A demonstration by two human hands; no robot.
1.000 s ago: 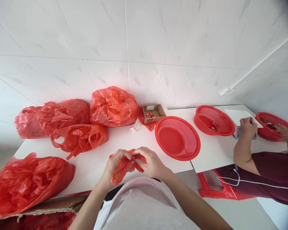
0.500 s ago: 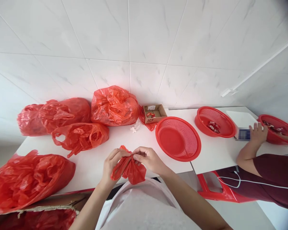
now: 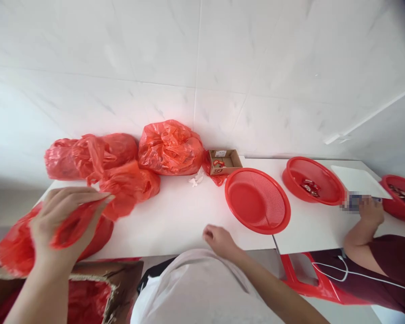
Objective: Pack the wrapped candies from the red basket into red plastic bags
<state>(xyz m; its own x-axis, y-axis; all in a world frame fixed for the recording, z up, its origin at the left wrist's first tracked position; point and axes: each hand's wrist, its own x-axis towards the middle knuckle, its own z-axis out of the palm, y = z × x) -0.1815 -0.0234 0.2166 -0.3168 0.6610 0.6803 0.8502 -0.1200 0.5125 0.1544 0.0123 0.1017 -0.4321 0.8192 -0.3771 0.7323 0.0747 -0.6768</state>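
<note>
My left hand [image 3: 62,220] is raised at the left, its fingers closed on a thin red plastic bag [image 3: 72,227], part of which runs across the palm. Its fingertips overlap a crumpled red bag [image 3: 128,189] on the table; whether they touch it I cannot tell. Below and behind this hand lies a large full red bag [image 3: 15,240]. My right hand [image 3: 219,240] hovers by the table's front edge, fingers curled, with nothing visible in them. It is nearest to the red plastic basket [image 3: 248,202], but apart from it.
Big red bags [image 3: 170,146] stand along the wall beside a small cardboard box [image 3: 225,161]. A second red basket [image 3: 310,180] holds wrapped pieces. At the right a co-worker's hand [image 3: 371,209] is near a white tray [image 3: 354,180]. An open carton [image 3: 113,288] is at lower left.
Both hands were together at the red bag in front of my body. My left hand has carried it left and up; my right hand has let go. The view has shifted slightly.
</note>
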